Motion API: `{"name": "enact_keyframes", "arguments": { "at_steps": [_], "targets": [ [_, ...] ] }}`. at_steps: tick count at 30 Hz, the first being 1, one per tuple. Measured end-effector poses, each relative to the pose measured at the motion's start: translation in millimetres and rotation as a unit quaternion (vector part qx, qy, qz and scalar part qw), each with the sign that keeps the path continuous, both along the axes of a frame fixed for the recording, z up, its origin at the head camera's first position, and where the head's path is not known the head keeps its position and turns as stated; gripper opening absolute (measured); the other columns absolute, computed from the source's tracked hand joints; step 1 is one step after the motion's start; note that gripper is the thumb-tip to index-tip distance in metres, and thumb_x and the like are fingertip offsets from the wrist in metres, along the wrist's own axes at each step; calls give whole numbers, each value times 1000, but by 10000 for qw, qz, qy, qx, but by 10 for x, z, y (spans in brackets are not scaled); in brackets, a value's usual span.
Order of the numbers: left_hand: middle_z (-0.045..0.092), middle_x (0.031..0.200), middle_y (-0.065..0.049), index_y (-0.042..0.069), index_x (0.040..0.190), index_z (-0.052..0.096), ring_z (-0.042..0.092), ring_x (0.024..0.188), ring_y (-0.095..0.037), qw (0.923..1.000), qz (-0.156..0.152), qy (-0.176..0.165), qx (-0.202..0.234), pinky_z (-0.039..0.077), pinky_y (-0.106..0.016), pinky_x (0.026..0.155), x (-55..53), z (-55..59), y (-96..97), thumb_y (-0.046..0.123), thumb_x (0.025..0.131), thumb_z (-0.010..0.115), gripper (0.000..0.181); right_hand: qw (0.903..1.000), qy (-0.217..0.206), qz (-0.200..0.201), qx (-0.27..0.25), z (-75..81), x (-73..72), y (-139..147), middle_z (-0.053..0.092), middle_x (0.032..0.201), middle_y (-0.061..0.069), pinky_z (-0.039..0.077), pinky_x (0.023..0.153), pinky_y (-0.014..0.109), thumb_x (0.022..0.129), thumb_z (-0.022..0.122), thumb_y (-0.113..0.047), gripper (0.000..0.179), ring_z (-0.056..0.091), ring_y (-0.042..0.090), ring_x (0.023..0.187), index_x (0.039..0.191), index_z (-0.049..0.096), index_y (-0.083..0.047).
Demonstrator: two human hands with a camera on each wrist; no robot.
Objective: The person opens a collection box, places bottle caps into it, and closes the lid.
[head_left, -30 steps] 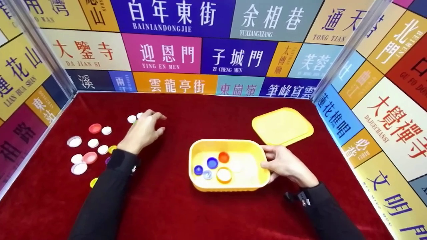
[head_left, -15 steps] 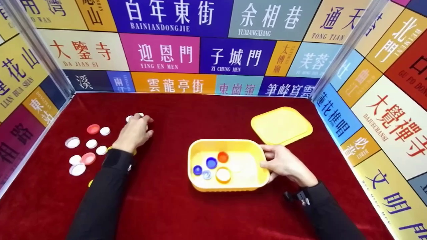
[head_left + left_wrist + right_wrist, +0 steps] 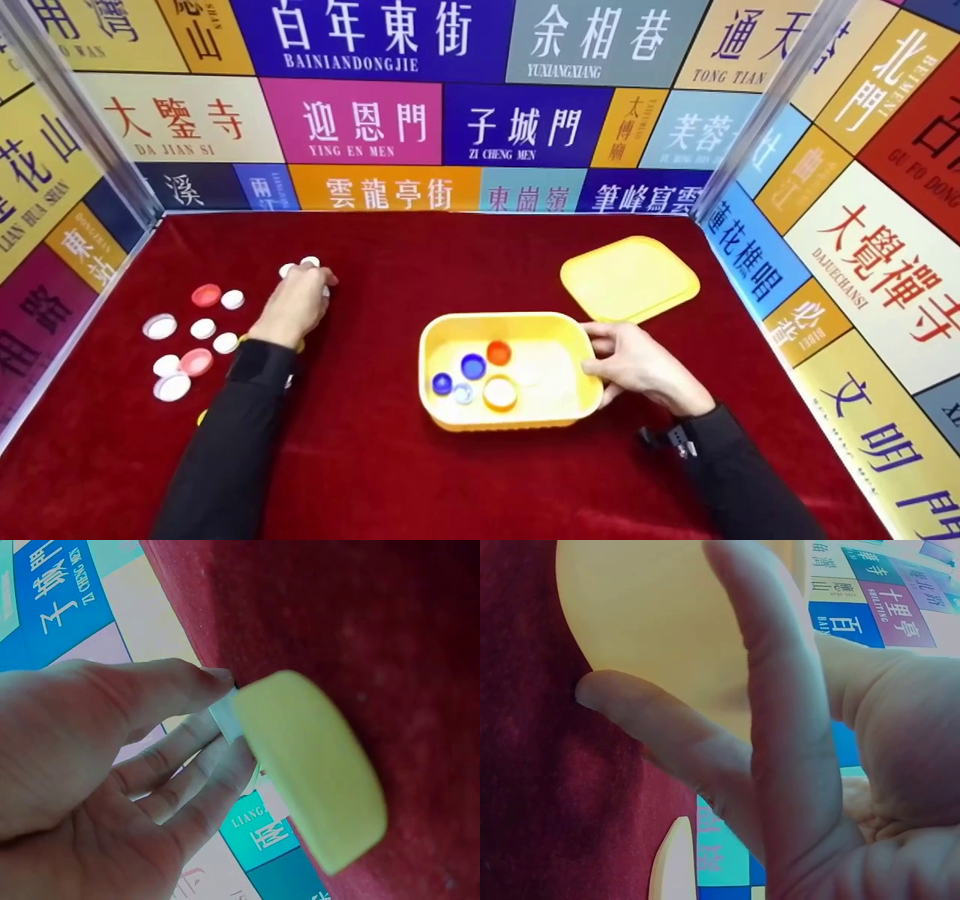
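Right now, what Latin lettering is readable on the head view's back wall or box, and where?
"BAINIANDONGJIE": top purple panel
"YUXIANGXIANG": grey panel
"TONG TIAN": tan panel
"DA JIAN SI": cream panel
"YING EN MEN": pink panel
"ZI CHENG MEN": middle purple panel
"O WAN": yellow panel
"SHAN": amber panel
Other Latin there: too small, blurred
Yellow box: none seen

The head view is bright and fairly sharp, with glare whitening the floor of the yellow box [image 3: 551, 371] and the white caps [image 3: 202, 328] near the table's [image 3: 390, 487] left edge; the walls [image 3: 559, 124] splay outward at the sides. Both wrist views are dimmer and bluish, with the left hand [image 3: 112, 757] shaded and the red cloth [image 3: 405, 637] beyond it out of focus.
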State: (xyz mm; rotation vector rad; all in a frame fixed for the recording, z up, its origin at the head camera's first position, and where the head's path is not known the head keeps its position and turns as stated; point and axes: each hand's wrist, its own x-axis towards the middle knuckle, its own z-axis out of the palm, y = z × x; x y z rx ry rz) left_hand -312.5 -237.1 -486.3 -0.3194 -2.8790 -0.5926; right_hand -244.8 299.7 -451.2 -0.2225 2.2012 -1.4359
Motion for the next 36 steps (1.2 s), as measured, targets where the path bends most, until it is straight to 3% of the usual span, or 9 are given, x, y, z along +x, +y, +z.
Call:
{"name": "enact_keyframes", "arguments": {
  "at_steps": [5, 11, 13, 16, 20, 25, 36],
  "targets": [
    [75, 123, -37, -11, 124, 81, 70, 119, -61, 10000, 1, -8, 14, 64, -67, 104, 21, 11, 0, -11, 98, 63, 32, 9996, 146, -180, 189, 19, 38, -22, 75, 147, 33, 73, 69, 47, 106, 75, 1, 60, 88, 38, 97, 163, 58, 7],
    [75, 121, -35, -10, 122, 82, 73, 117, -60, 9999, -49, 116, 9, 65, -65, 103, 45, 52, 32, -11, 95, 67, 31, 9894, 1007, -383, 969, 9, 100, -85, 83, 131, 28, 71, 61, 45, 100, 76, -1, 56, 87, 29, 86, 156, 70, 1],
    [75, 121, -34, -10, 122, 82, 75, 117, -58, 9999, -80, 119, 4, 66, -64, 102, 59, 72, 54, -10, 96, 67, 31, 9859, 1210, -372, 1098, -7, 106, -96, 84, 125, 27, 71, 60, 45, 97, 74, 0, 59, 87, 30, 89, 156, 70, 0],
    [75, 121, -34, -9, 123, 82, 75, 119, -53, 9998, -189, 106, 38, 65, -62, 104, 80, 102, 106, -9, 98, 69, 29, 9822, 1455, -264, 1161, -37, 92, -98, 83, 133, 26, 72, 72, 38, 97, 74, 1, 65, 86, 33, 107, 161, 66, -1],
    [78, 123, -33, -8, 124, 83, 75, 119, -50, 9988, -397, 152, 248, 65, -61, 108, 107, 148, 232, -6, 102, 74, 24, 9881, 1295, -106, 821, -67, 66, -80, 76, 149, 27, 72, 79, 36, 100, 74, 5, 73, 82, 38, 121, 170, 57, -4],
    [79, 119, -29, -6, 123, 84, 78, 111, -46, 9944, -793, 344, 612, 66, -59, 106, 172, 244, 476, -2, 103, 78, 21, 9974, 668, -94, 266, -50, 60, -54, 71, 151, 31, 70, 59, 55, 101, 72, 8, 75, 83, 40, 109, 172, 54, -7],
    [78, 118, -20, 0, 124, 85, 79, 106, -36, 9798, -1719, 743, 703, 70, -49, 102, 461, 456, 1011, 4, 103, 83, 21, 9984, 519, -68, 195, -20, 52, -70, 71, 150, 32, 71, 61, 50, 101, 70, 5, 74, 85, 38, 102, 172, 52, -6]
  ]
}}
